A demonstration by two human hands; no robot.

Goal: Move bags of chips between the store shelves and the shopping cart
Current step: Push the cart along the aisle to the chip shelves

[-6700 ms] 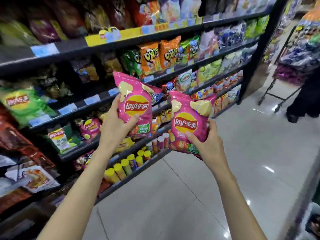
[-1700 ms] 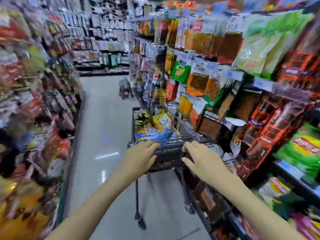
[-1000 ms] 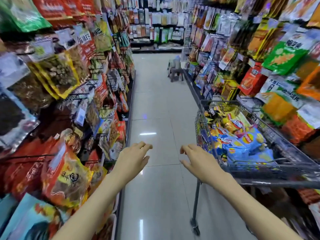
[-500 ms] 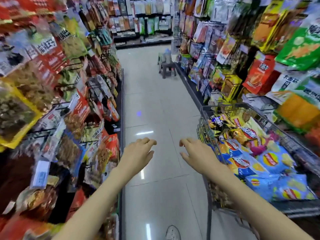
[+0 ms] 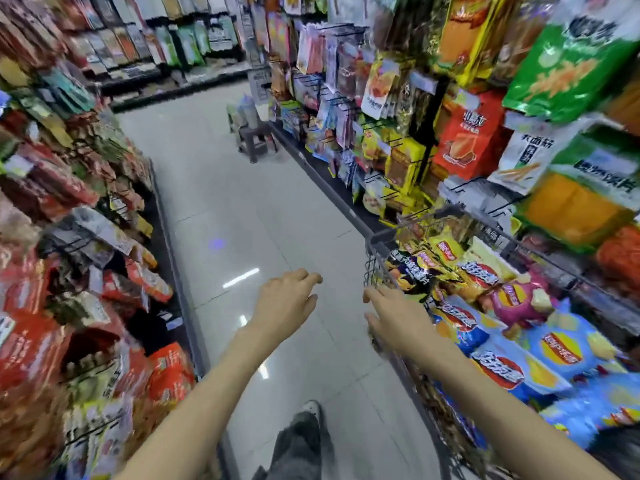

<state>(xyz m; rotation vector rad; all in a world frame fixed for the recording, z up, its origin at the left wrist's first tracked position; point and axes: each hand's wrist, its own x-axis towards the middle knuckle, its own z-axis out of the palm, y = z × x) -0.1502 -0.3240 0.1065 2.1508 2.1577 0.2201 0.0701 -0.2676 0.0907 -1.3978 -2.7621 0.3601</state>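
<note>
While both arms reach forward over the aisle floor [image 5: 242, 209], neither hand grasps anything. Left hand [image 5: 285, 303]: fingers loosely curled and relaxed, palm down, holding nothing, well apart from the hanging snack packets [image 5: 114, 289] to the left of its fingers. Right hand [image 5: 398, 320]: fingers extended and slightly spread, empty, its fingertips just beside the near corner of the wire shopping cart [image 5: 375, 261]; contact with the wire cannot be determined owing to blur. Bags of chips [image 5: 554, 351], mostly blue with yellow and one pink, lie heaped inside the cart, to the right of the right fingers. Beyond the fingers, a small stool [image 5: 254, 142] stands beside the right-hand shelves [image 5: 460, 140].
</note>
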